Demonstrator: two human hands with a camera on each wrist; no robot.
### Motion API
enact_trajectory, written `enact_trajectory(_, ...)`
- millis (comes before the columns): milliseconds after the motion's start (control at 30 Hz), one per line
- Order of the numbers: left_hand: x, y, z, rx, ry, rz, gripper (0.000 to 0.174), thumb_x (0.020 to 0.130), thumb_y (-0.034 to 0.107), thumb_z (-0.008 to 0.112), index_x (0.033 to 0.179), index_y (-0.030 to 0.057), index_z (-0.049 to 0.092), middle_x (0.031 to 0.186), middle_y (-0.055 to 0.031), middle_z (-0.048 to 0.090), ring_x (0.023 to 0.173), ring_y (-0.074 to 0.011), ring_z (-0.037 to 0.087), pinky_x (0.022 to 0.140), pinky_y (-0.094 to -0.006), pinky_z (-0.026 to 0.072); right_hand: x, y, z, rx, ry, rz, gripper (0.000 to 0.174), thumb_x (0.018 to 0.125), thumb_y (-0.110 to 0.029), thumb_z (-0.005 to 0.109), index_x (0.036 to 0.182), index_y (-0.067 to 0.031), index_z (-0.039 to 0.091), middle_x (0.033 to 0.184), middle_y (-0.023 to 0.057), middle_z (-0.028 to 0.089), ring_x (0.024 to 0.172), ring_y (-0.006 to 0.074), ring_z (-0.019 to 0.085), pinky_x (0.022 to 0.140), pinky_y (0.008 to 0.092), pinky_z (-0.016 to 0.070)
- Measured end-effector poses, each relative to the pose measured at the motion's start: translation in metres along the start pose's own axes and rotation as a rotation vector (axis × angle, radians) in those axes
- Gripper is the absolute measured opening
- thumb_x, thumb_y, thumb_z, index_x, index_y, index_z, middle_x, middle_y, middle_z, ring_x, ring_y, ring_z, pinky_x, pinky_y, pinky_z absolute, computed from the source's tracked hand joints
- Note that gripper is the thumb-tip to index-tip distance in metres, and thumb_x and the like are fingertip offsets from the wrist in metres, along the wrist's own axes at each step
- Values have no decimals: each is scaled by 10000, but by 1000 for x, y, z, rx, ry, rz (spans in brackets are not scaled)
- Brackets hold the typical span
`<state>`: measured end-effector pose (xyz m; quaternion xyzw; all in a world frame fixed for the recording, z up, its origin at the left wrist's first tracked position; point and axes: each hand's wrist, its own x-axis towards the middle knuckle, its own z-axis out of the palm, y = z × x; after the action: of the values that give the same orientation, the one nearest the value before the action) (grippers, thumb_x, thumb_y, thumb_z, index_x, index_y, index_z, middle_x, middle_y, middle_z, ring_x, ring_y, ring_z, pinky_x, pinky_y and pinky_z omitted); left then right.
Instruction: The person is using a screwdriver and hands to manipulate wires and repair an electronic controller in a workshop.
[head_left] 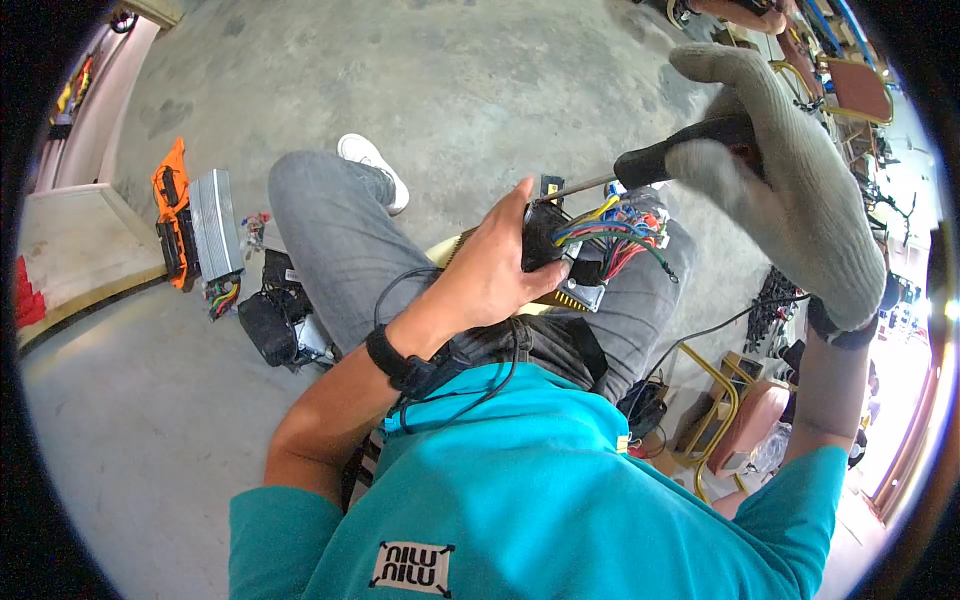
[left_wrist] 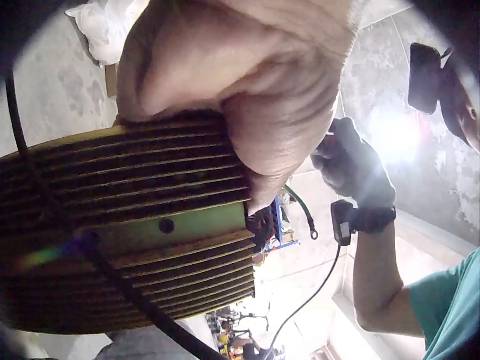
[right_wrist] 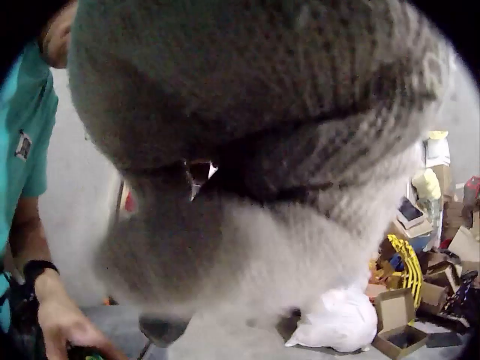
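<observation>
My bare left hand (head_left: 490,262) grips a finned metal housing (left_wrist: 150,169) that rests over the lap, its fingers and thumb spread around the black end. From that end a bundle of coloured wires (head_left: 625,238) with plugs sticks out. One green wire (left_wrist: 301,208) ends in a ring terminal. In the head view, my gloved right hand (head_left: 800,190) holds a screwdriver (head_left: 643,167) by its thick black handle. The shaft points left, its tip right at the housing's end beside the left fingers. The glove hides most of the grip in the right wrist view.
On the floor to the left lie a silver finned box (head_left: 213,222), an orange and black part (head_left: 175,215) and a black bag-like item (head_left: 272,318). A black cable (head_left: 715,335) runs to the right wrist. Chairs (head_left: 858,90) and boxes crowd the right side.
</observation>
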<state>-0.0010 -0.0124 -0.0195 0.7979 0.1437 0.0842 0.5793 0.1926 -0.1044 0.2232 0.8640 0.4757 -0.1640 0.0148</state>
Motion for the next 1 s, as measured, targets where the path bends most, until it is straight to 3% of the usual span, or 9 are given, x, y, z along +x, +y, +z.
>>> enact_trajectory(67,-1,-3,0,31,11,37,980,844,280,832,1538,-88,246,1440,-297,508,1307,-399,548,1116,-415,423,-4,3,5,149,96,-250,584,838,-66,776,1372,-79,538,1181,121,648,1084,213,683,948,351,540)
enact_trajectory(167,-2,2,0,7,-2,12,967,841,294,832,1532,-87,272,1438,-298,510,1319,-404,536,1120,-418,418,-6,13,6,52,179,-416,584,840,-69,778,1372,-76,538,1145,105,652,1039,212,693,925,353,551)
enact_trajectory(300,-1,0,1,32,20,51,953,841,301,832,1525,-85,293,1436,-304,508,1323,-407,531,1122,-421,417,0,8,9,274,122,-228,624,820,-33,773,1390,-89,525,1156,92,649,1046,207,689,906,354,547)
enact_trajectory(400,0,1,0,55,31,49,941,839,308,831,1518,-84,309,1426,-304,513,1314,-409,536,1122,-422,418,0,4,2,27,41,-41,629,813,-9,765,1389,-96,527,1205,89,639,1064,203,682,883,350,542)
enact_trajectory(467,-1,6,-2,9,4,20,935,835,300,831,1513,-85,316,1412,-302,520,1305,-409,541,1116,-421,423,-4,3,5,199,137,-318,532,857,-54,746,1354,-90,560,1143,95,657,1035,187,685,861,337,534)
enact_trajectory(567,-3,1,2,28,32,66,932,829,284,833,1512,-86,318,1402,-295,527,1294,-406,547,1106,-419,429,-4,13,7,96,161,-401,525,868,-78,747,1357,-91,557,1125,101,664,1021,191,688,860,333,535)
enact_trajectory(800,-2,2,1,-13,16,22,929,833,294,830,1510,-87,321,1387,-296,531,1280,-402,552,1103,-412,428,-3,9,7,5,121,-95,571,823,-9,760,1352,-88,560,1189,81,658,1052,201,685,895,353,545)
enact_trajectory(867,-3,4,1,8,6,22,919,835,297,827,1505,-90,330,1373,-295,539,1273,-398,554,1100,-414,429,-7,13,3,169,116,-360,509,855,-14,735,1335,-73,577,1159,84,670,1079,199,681,925,345,550)
enact_trajectory(1000,-4,2,5,74,57,94,916,834,296,826,1500,-96,335,1368,-296,544,1267,-397,559,1099,-416,429,-5,22,6,186,74,-468,489,879,-15,714,1345,-59,573,1154,96,675,1099,188,676,938,333,552)
